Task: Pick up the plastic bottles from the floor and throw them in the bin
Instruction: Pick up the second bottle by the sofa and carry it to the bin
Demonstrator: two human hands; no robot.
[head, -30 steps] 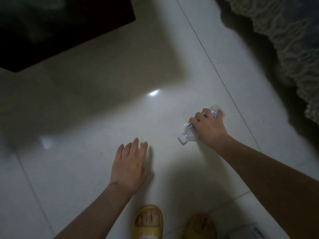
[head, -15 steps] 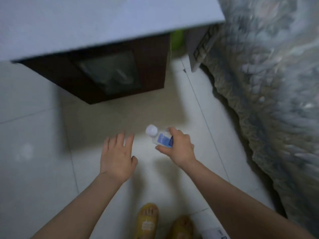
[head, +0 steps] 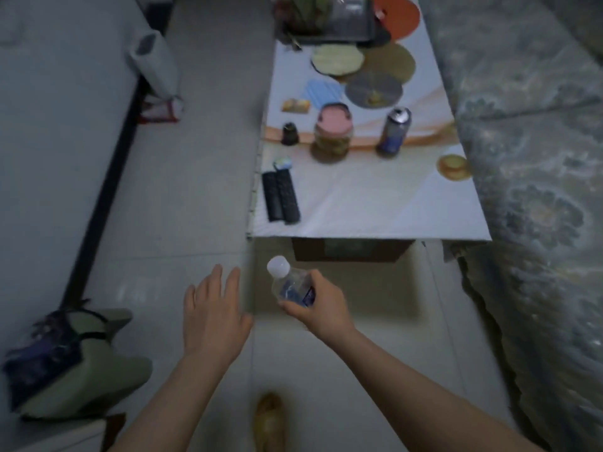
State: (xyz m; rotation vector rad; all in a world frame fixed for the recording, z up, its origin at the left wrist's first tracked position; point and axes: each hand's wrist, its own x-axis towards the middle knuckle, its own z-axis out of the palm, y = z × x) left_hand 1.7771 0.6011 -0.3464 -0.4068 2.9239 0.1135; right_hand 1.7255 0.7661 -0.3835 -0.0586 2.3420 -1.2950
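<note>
A small clear plastic bottle (head: 288,283) with a white cap and a blue label is held upright in my right hand (head: 318,305), above the pale tiled floor in front of the low table. My left hand (head: 212,313) hovers beside it to the left, palm down, fingers spread and holding nothing. A white bag-lined container (head: 156,65) stands by the wall at the upper left; whether it is the bin I cannot tell.
A low table (head: 368,203) ahead holds two remotes (head: 280,197), a jar (head: 332,132), a can (head: 394,128) and plates. A patterned sofa cover (head: 535,190) fills the right. A green cushion with dark cloth (head: 65,363) lies lower left. My yellow slipper (head: 269,419) shows below.
My right hand lifted the bottle off the floor and turned it upright. The view rose from the floor to the table top. My left hand stayed open.
</note>
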